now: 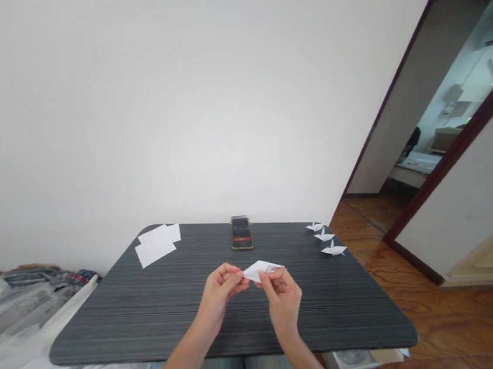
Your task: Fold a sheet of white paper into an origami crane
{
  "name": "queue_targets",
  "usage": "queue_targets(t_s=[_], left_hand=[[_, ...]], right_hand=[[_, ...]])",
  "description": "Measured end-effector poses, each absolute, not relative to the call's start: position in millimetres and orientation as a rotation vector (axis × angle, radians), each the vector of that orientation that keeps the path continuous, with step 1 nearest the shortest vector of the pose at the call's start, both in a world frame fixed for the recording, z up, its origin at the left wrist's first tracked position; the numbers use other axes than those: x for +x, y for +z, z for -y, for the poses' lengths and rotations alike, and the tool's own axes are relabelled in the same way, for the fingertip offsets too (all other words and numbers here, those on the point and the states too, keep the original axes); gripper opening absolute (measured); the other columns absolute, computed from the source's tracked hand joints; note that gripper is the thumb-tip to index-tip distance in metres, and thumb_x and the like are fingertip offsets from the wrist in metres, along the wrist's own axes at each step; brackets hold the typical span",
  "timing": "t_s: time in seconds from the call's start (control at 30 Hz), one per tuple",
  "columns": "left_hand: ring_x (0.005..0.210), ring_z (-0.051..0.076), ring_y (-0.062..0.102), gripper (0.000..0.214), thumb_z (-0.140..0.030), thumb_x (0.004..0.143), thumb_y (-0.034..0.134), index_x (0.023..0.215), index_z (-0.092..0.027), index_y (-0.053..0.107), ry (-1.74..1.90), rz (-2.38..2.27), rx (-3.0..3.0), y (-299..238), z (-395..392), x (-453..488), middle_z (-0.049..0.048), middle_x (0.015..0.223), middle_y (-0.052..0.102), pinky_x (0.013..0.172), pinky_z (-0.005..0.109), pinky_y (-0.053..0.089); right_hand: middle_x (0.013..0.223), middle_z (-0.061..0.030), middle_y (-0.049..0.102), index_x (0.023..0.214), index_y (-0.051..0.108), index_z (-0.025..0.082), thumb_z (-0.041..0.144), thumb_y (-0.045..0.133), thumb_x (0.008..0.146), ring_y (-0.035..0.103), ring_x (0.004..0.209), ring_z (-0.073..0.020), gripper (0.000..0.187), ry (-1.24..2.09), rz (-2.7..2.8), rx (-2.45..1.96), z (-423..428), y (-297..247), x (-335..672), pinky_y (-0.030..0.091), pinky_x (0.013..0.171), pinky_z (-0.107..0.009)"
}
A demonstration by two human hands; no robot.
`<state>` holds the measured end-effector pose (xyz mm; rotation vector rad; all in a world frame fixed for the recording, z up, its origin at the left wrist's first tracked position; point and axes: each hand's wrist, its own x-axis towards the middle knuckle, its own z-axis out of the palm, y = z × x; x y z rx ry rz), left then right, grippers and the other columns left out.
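Between my two hands is a folded piece of white paper [258,270], diamond-like in outline with pointed ends, held above the dark table. My left hand [224,286] pinches its left tip between thumb and fingers. On the other side, my right hand [281,289] grips the paper's right part, the thumb pressed on its near face and the fingers behind. Three folded white paper cranes stand in a row at the table's right edge: a far crane [315,226], a middle crane [324,235] and a near crane [333,249].
The dark wood-grain table [154,311] stands against a white wall [219,93]. White paper sheets [155,253] lie at its back left, and a phone [241,235] sits at the back middle. Clothes and plastic bags [34,306] are piled to the left; a doorway opens at right.
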<state>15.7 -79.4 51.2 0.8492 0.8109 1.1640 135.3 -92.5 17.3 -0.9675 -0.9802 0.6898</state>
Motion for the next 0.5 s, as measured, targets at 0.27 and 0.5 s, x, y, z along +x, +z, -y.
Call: queue_targets(t_s=[0.27,0.5], left_hand=[[0.058,0.009,0.062,0.02,-0.023,0.063,0.068,0.071,-0.011,0.053,1.193,-0.828,0.894,48.8,79.0,13.6,0.0005,0.06,0.065,0.062,0.017,0.05],[0.057,0.011,0.063,0.022,-0.021,0.061,0.069,0.073,-0.011,0.054,1.186,-0.826,0.881,51.4,78.3,13.4,0.0017,0.06,0.066,0.061,0.018,0.05]], right_hand=[[0.058,0.0014,0.057,0.062,0.051,0.015,0.027,0.062,0.069,0.058,0.052,-0.0128,0.017,0.708,0.972,-0.96,91.8,18.2,135.4,0.048,0.053,-0.024],[0.059,0.0007,0.057,0.062,0.05,0.015,0.026,0.062,0.069,0.059,0.053,-0.0132,0.017,0.723,0.966,-0.959,92.1,21.3,135.4,0.049,0.053,-0.024]])
